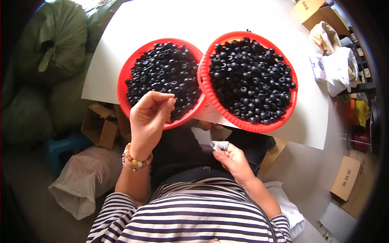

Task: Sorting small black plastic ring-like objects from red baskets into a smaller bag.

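Observation:
Two red plastic basins stand side by side on the white table, full of small black round parts with holes. The right basin [208,94] overlaps the edge of the left basin [121,83]. My left hand [149,115] is raised in front of the left basin, thumb and fingertips pinched together; whatever may be between them is too small to make out. A beaded bracelet circles that wrist. Lower, over my lap, my right hand [234,163] is closed, thumb pressed against a forefinger wrapped in white material [220,146]. What it may hold is hidden.
The white table [162,18] ends just in front of my lap. Large green sacks [52,36], a cardboard box [101,125], a blue stool [67,146] and a pale woven sack [85,178] stand left. Cardboard boxes [346,178] and white bags [340,69] are at right.

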The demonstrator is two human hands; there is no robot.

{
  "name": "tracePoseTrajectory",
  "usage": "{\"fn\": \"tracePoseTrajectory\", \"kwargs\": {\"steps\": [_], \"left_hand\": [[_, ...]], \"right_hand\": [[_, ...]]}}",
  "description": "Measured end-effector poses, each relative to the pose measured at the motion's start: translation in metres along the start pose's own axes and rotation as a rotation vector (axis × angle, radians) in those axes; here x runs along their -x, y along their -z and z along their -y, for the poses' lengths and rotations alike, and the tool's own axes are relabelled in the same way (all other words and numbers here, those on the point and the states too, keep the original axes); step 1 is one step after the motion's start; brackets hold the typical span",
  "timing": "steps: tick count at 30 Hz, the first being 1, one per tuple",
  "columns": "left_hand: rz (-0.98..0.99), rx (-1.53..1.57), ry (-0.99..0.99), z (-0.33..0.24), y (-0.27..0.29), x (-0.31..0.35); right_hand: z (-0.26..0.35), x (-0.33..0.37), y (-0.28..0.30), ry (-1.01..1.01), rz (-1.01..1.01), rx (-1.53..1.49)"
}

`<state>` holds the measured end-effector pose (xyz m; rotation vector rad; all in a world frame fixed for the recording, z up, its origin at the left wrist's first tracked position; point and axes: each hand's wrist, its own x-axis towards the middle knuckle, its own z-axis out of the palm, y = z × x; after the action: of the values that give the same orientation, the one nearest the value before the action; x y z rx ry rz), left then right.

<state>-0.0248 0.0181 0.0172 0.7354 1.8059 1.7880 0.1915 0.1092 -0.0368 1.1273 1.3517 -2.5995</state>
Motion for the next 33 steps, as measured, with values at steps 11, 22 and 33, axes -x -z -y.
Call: {"fn": "tracePoseTrajectory", "kwargs": {"steps": [11,22,33], "left_hand": [[0.320,-0.619,-0.731,-0.020,-0.085,-0.041],[0.435,-0.876,-0.589,-0.006,-0.104,-0.054],[0.350,-0.801,-0.591,-0.007,-0.105,-0.046]], "right_hand": [[-0.007,-0.008,0.017,-0.042,-0.064,-0.043],[-0.009,-0.010,0.016,-0.001,-0.069,0.020],[-0.010,-0.004,0.014,-0.011,-0.053,0.057]]}}
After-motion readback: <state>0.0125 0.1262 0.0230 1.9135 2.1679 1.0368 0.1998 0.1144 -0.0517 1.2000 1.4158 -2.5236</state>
